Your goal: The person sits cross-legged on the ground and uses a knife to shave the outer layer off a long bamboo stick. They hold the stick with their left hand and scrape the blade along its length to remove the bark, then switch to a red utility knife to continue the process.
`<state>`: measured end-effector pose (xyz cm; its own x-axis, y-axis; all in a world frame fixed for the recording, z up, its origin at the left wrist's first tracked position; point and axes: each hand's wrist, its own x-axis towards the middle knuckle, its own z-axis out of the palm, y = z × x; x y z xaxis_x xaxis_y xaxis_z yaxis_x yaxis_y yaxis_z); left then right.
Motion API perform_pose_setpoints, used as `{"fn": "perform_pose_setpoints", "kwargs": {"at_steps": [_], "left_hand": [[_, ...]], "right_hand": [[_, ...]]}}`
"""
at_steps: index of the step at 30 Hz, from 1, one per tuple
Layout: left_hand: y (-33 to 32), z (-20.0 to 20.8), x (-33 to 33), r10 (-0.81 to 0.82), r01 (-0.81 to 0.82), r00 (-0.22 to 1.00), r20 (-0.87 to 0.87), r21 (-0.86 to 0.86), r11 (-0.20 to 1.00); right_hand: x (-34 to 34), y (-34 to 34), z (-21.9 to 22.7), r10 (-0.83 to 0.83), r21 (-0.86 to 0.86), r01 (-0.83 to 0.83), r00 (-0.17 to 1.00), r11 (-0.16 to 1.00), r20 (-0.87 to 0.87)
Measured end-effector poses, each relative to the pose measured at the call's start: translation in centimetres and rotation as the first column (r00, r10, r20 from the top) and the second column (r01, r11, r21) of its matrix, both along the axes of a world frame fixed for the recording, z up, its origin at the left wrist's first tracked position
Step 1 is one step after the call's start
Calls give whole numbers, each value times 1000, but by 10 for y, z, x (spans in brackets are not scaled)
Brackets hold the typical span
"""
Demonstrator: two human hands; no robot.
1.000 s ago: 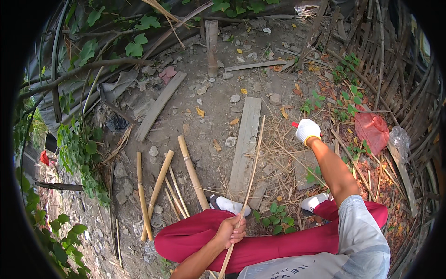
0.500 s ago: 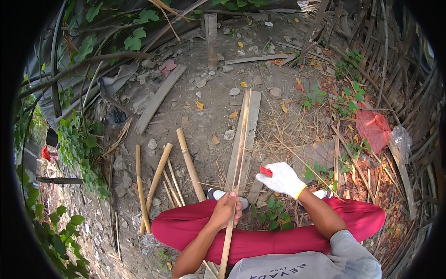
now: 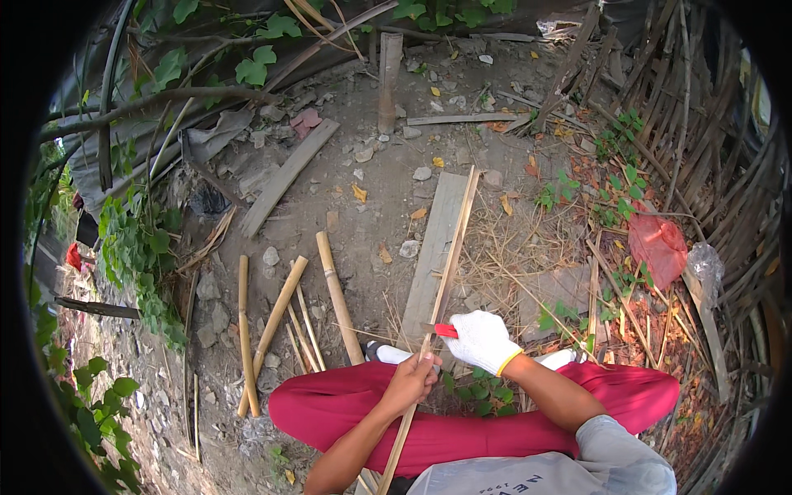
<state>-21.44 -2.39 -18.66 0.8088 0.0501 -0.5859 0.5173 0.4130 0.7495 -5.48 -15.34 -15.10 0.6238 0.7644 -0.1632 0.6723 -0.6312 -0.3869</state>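
The left hand [image 3: 410, 382] is clenched around a long bamboo strip [image 3: 455, 247], whose long axis runs from behind that fist, toward the person's body, to well ahead of it, leaning a little right. Just ahead and right of that fist, the right hand [image 3: 481, 340] (the gloved one) is closed around a red-handled tool [image 3: 446, 331] pointing left across the strip, though whether it touches the bamboo is too small to tell.

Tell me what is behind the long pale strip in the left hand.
Behind the strip, a grey board shows higher up and maroon trousers lower down. Whatever lies directly behind the strip and the left hand is covered.
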Motion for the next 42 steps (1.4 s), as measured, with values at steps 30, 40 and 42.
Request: {"fn": "perform_pose_setpoints", "kwargs": {"at_steps": [30,40,42], "left_hand": [[-3,10,4,173,-177,983,-58,-70,982],[-13,-19,2,88,-98,995,47,612,785],[-11,-22,2,67,-77,997,40,653,753]], "right_hand": [[0,-3,-12,14,50,-14,1000,999,7],[6,13,-44,-6,-81,4,1000,997,-16],[7,17,-51,-23,-49,24,1000,999,13]]}}
